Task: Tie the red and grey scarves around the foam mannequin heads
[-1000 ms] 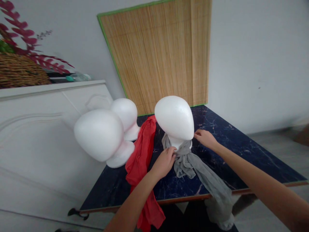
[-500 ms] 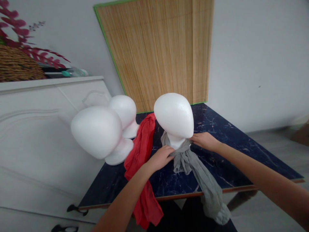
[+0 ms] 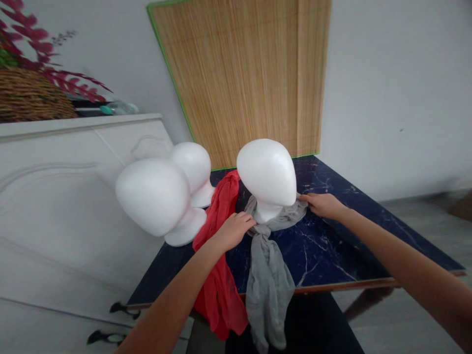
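Note:
A white foam mannequin head (image 3: pixel 266 169) stands tilted-looking on the dark blue marbled table. Around its neck lies a grey scarf (image 3: pixel 271 268), gathered in a knot at the front, its tails hanging over the table's front edge. On the left side of the neck, my left hand (image 3: pixel 236 228) is closed on the scarf's loop. My right hand (image 3: pixel 324 204) pinches the loop on the other side and holds it out from the neck. A red scarf (image 3: pixel 221 275) lies just left, partly behind my left forearm, draping off the edge.
Two more white foam heads, a nearer one (image 3: pixel 155 196) and a farther one (image 3: pixel 191 164), stand at the left. Beside them is a white cabinet (image 3: pixel 55 206) with a wicker basket (image 3: pixel 33 96) on top. A bamboo mat (image 3: pixel 247 73) hangs behind the blue table (image 3: pixel 332 250).
The scarf's knot and tails have shifted left to the front of the neck. My right hand has moved slightly right, drawing the loop outward; my left hand has moved slightly left.

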Demonstrator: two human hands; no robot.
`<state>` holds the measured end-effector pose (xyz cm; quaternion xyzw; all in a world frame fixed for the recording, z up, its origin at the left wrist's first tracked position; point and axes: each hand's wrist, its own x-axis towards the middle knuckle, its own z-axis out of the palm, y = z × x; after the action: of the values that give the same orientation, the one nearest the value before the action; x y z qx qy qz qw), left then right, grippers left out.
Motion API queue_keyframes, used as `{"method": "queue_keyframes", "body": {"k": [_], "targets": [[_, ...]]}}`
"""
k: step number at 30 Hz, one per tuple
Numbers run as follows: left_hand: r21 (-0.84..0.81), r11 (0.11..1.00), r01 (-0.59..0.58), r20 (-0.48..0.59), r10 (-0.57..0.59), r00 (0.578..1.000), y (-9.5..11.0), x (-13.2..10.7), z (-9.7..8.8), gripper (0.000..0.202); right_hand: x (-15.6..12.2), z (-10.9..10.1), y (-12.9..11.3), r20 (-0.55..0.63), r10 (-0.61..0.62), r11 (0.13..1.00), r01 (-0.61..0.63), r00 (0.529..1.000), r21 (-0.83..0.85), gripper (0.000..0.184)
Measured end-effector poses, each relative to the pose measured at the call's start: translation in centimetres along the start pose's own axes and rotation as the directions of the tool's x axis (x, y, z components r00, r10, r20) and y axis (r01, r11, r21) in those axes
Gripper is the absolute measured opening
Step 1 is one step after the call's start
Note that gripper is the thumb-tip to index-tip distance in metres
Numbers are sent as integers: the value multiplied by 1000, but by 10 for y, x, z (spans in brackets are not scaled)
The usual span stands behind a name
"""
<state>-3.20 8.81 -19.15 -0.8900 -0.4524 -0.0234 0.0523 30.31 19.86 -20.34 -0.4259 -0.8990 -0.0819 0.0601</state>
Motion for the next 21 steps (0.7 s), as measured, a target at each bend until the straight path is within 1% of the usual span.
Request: {"method": "queue_keyframes", "body": {"k": [1,3,5,7,9,10,12,14,16,18,21], "targets": [[10,1000,-4,-16,4,1000,3,-1,2,39,-4,-4,-10,-17,-17,1000,17,1000,4,51],[20,1000,-17,-42,17,999,10,-1,6,47,-13,-9,-32,-55,-96,994,99,994,48,56],[14,999,-39,-45,40,998,16,2,9,40,-19,-10,-51,-64,-187,974,194,980,116,56],[-7,997,-71,-21,71,997,19,7,8,28,-20,-8,-63,-36,-233,959,236,972,157,46],[-32,995,-96,12,97,995,19,12,6,24,-18,-4,-63,-1,-243,957,240,970,164,31],[-44,994,-104,26,105,994,18,14,4,24,-18,-2,-58,12,-244,957,239,970,164,26],[-58,992,-111,41,114,993,12,17,1,25,-19,2,-38,26,-249,955,241,968,174,23],[-66,992,-110,43,113,993,4,19,-1,27,-25,5,-11,16,-245,953,238,969,189,27],[-75,992,-97,47,100,994,-6,23,-3,28,-34,8,19,-13,-215,960,214,976,181,35],[-85,994,-72,48,76,996,-16,28,-4,28,-44,9,47,-22,-169,976,170,985,134,38],[-110,993,-31,28,34,999,-32,38,-7,23,-56,8,82,-10,-85,996,85,996,30,36]]}}
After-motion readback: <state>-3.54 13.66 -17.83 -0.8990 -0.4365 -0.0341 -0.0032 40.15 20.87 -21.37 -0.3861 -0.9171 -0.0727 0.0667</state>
